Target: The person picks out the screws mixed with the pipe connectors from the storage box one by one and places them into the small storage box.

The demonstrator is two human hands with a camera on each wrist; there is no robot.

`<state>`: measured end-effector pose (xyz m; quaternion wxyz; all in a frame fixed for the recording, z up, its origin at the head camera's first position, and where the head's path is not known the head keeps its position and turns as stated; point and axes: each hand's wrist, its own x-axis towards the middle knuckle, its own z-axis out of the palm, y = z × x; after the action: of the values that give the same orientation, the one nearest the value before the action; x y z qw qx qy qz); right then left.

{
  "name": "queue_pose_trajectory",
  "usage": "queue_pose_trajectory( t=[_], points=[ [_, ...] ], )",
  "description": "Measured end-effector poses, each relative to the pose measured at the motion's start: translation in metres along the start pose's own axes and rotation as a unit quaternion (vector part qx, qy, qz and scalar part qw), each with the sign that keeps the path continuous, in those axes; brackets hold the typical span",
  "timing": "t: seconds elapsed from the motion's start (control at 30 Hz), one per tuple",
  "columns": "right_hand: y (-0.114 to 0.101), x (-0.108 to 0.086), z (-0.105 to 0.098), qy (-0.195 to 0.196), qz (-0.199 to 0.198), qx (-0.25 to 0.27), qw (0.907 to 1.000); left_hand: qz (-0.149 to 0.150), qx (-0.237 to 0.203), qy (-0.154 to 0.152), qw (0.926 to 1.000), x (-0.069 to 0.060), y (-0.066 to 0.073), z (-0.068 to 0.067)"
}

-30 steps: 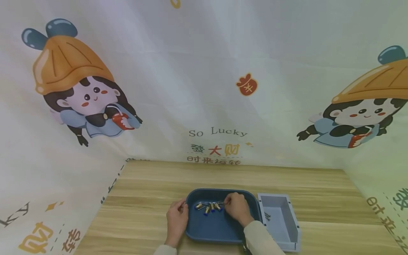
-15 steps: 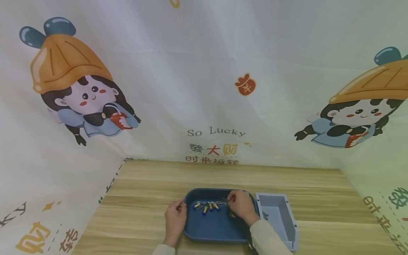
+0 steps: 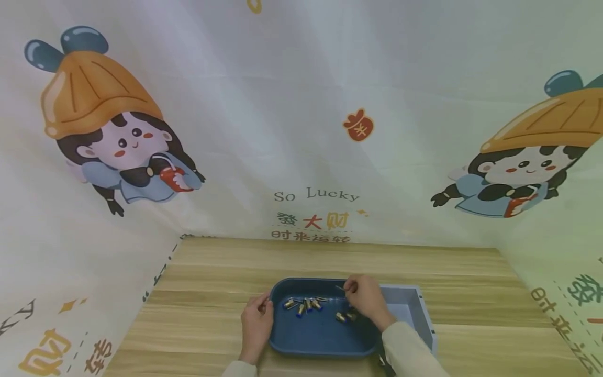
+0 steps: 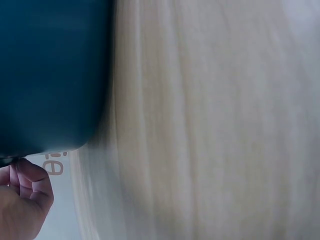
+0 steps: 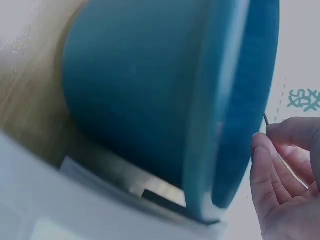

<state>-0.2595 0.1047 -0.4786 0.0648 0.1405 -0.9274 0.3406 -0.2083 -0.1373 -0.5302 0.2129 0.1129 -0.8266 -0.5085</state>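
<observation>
A blue tray (image 3: 325, 337) holds several brass fittings with blue ends (image 3: 308, 305) and thin metal pins among them, left of its middle. More brass pieces (image 3: 341, 316) lie toward its right side. The left hand (image 3: 256, 322) pinches the tray's left rim; in the left wrist view that hand (image 4: 25, 200) is at the tray's edge. Over the tray's back right part, the right hand (image 3: 368, 299) pinches a thin metal pin (image 3: 340, 288) between thumb and finger. In the right wrist view the right hand (image 5: 290, 175) shows beside the tray's rim, with the pin's tip (image 5: 266, 119) sticking out.
A grey box (image 3: 414, 309) stands against the tray's right side, partly hidden by the right forearm. Both stand on a wood-grain table (image 3: 226, 262). A printed curtain (image 3: 235, 131) hangs behind and at both sides.
The right hand has moved right and slightly up with a pin, away from the group of fittings. Brass pieces at the tray's right side have come into view. The left hand stays at the rim.
</observation>
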Motion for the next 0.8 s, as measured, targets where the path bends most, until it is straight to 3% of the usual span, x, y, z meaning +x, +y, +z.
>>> queue_pose_trajectory(
  t=[0.8],
  points=[
    [0.019,-0.011,-0.041,0.022,0.023,-0.01,0.9994,-0.021,0.008,-0.008,0.9997,0.001,-0.002,0.0]
  ],
)
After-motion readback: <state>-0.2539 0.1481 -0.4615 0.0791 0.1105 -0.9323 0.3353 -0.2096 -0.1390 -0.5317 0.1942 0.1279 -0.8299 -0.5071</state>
